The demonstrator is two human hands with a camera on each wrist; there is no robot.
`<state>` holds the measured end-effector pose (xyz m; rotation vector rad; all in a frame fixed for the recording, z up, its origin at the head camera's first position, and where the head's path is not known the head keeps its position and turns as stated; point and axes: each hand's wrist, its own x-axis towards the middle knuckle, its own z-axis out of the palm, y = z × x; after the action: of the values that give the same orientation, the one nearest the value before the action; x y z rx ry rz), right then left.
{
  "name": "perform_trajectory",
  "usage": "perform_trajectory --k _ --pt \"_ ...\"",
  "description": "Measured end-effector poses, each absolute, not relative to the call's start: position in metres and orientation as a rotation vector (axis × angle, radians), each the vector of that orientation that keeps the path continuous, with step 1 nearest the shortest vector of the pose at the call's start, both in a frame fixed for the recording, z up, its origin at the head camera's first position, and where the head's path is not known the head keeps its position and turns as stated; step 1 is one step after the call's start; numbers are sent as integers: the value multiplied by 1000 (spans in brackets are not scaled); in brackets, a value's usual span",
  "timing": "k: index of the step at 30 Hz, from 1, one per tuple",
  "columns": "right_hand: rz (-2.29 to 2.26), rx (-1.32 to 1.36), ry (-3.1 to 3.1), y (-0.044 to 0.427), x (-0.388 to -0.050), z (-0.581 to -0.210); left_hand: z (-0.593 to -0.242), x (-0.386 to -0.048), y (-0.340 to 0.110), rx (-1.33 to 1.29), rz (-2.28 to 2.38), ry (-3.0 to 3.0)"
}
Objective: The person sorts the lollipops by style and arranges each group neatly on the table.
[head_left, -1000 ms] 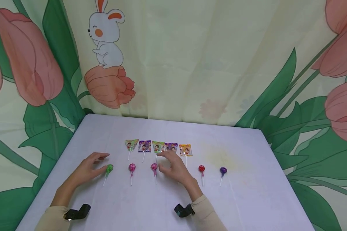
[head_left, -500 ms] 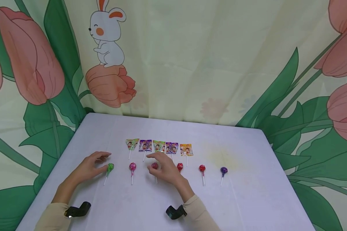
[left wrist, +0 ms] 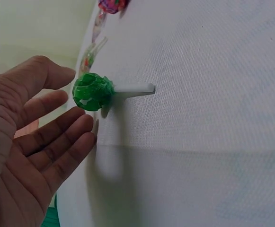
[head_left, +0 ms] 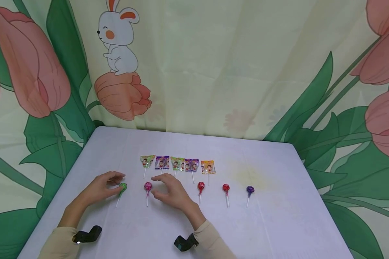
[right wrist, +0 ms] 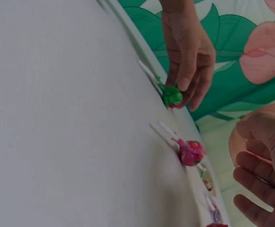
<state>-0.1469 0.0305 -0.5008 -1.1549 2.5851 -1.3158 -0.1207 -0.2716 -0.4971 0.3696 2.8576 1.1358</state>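
Observation:
My left hand (head_left: 98, 189) is at the green lollipop (head_left: 123, 186), thumb close to its ball and fingers loosely bent; whether they touch is unclear. In the left wrist view the green lollipop (left wrist: 92, 92) lies with its white stick pointing away from the relaxed fingers (left wrist: 64, 142). Just right of a pink lollipop (head_left: 147, 186), my right hand (head_left: 173, 194) hovers with thumb and index finger apart and holds nothing. The right wrist view has the pink lollipop (right wrist: 191, 152) beside that hand (right wrist: 265, 161). Another pink lollipop is hidden behind the right hand.
Two red lollipops (head_left: 201, 186) and a purple lollipop (head_left: 250, 189) continue the front row rightward. Behind lies a row of several flat-bagged lollipops, from a green one (head_left: 147, 160) to an orange one (head_left: 208, 167). A white cloth covers the table (head_left: 278, 223); a printed curtain (head_left: 197, 72) hangs behind.
My right hand has moved left along the front row, passing over the second pink lollipop to beside the first. A red lollipop it covered has come into view. The left hand has hardly moved.

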Motion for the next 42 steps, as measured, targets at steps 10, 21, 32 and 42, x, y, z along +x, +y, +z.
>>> perform_trajectory --k 10,21,32,42 --pt "-1284 -1062 2639 14 -145 -513 -498 -122 -271 373 1139 2826" --pt "-1144 -1024 2737 -1 -145 -512 -503 -124 -272 375 1143 2829" --pt "-1035 -1021 2784 -6 -148 -513 -505 -124 -272 357 1122 2823" --pt "-961 -1081 2836 -3 -150 -518 -506 -122 -270 315 1130 2826"
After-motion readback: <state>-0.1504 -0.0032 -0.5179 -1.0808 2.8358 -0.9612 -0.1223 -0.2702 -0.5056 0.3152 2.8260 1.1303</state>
